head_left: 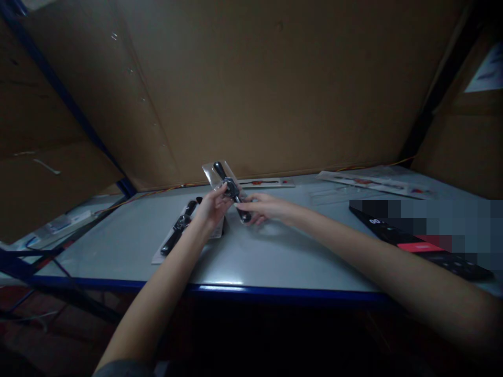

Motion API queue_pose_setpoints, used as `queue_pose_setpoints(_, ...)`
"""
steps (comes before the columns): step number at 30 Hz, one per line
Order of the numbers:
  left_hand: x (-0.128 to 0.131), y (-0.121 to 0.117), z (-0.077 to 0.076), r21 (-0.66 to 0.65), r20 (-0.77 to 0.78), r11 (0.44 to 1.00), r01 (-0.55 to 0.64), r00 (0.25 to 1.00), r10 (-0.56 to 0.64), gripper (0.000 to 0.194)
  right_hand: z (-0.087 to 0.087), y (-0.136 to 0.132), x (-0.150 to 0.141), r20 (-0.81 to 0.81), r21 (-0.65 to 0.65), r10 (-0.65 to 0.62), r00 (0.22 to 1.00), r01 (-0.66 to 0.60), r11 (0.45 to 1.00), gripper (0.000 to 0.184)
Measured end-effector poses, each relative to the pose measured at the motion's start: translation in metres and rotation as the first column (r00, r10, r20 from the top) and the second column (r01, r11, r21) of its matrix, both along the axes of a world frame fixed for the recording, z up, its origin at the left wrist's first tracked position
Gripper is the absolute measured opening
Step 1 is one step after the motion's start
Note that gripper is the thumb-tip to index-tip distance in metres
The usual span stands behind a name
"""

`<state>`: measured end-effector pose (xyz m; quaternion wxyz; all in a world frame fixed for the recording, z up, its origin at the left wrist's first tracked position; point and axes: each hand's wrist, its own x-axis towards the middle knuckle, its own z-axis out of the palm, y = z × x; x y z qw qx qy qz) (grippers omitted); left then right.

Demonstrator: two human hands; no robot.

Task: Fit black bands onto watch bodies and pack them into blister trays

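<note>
My left hand [214,207] grips a clear plastic blister pack [217,173] above the bench, near the pack's middle. Sealed inside is a dark tool with a black handle [231,189], its exact kind unclear. My right hand [262,208] comes in from the right and holds the lower end of the same pack between thumb and fingers. Below my left wrist, a second blister pack [176,230] with a similar black tool lies flat on the bench, partly hidden by my hand and forearm.
The pale grey bench [275,262] has a blue front edge. A black flat item with a red label [420,247] lies at right, partly blurred out. Flat packaged items [373,183] lie along the back, against a cardboard wall [255,89] with wires at its foot.
</note>
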<state>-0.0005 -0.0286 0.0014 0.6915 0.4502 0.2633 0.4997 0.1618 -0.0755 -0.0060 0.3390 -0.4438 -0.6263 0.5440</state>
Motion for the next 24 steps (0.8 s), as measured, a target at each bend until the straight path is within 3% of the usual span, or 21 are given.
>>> queue_pose_setpoints(2, 0.000, -0.001, 0.002, 0.062, 0.047, 0.997, 0.039, 0.998, -0.042, 0.017, 0.002, 0.000, 0.001, -0.135, 0.001, 0.055, 0.989, -0.055, 0.998, 0.037)
queue_pose_setpoints(5, 0.001, -0.006, 0.007, 0.150, 0.087, 0.986, 0.070, 0.993, -0.083, 0.020, 0.000, 0.000, -0.003, -0.238, 0.083, 0.096, 0.967, -0.078, 0.993, 0.029)
queue_pose_setpoints(8, 0.000, -0.010, 0.011, 0.162, 0.081, 0.986, 0.036, 0.996, -0.050, 0.020, 0.000, 0.001, -0.009, -0.170, 0.305, -0.040, 0.985, 0.091, 0.948, 0.021)
queue_pose_setpoints(10, 0.000, -0.009, 0.011, 0.156, 0.084, 0.988, 0.013, 0.996, -0.027, 0.019, 0.003, -0.001, -0.009, -0.044, 0.484, -0.230, 0.972, 0.222, 0.846, 0.017)
queue_pose_setpoints(11, 0.001, -0.008, 0.009, 0.146, 0.086, 0.989, -0.004, 0.996, -0.009, 0.019, 0.005, -0.002, -0.008, 0.044, 0.571, -0.349, 0.936, 0.263, 0.777, 0.016)
queue_pose_setpoints(13, 0.001, -0.006, 0.005, 0.108, 0.078, 0.992, -0.060, 0.996, 0.052, 0.019, 0.010, -0.005, -0.004, 0.240, 0.718, -0.571, 0.785, 0.252, 0.648, 0.015)
queue_pose_setpoints(15, 0.003, -0.004, 0.001, 0.042, 0.067, 0.993, -0.107, 0.992, 0.104, 0.015, 0.013, -0.010, 0.001, 0.414, 0.794, -0.694, 0.589, 0.138, 0.592, 0.018)
queue_pose_setpoints(17, 0.004, -0.003, -0.002, -0.038, 0.079, 0.995, -0.088, 0.993, 0.091, 0.008, 0.013, -0.013, 0.002, 0.524, 0.806, -0.721, 0.454, 0.008, 0.591, 0.021)
queue_pose_setpoints(19, 0.004, -0.003, -0.003, -0.100, 0.109, 0.995, -0.025, 0.993, 0.036, 0.012, 0.011, -0.016, -0.001, 0.593, 0.786, -0.701, 0.396, -0.095, 0.611, 0.024)
queue_pose_setpoints(21, 0.004, -0.004, -0.003, -0.114, 0.106, 0.993, -0.010, 0.994, 0.022, 0.016, 0.008, -0.018, -0.008, 0.636, 0.760, -0.667, 0.389, -0.165, 0.628, 0.026)
queue_pose_setpoints(24, 0.006, -0.005, -0.004, -0.076, 0.021, 0.993, -0.092, 0.995, 0.094, 0.016, 0.003, -0.024, -0.021, 0.671, 0.729, -0.611, 0.421, -0.224, 0.647, 0.026)
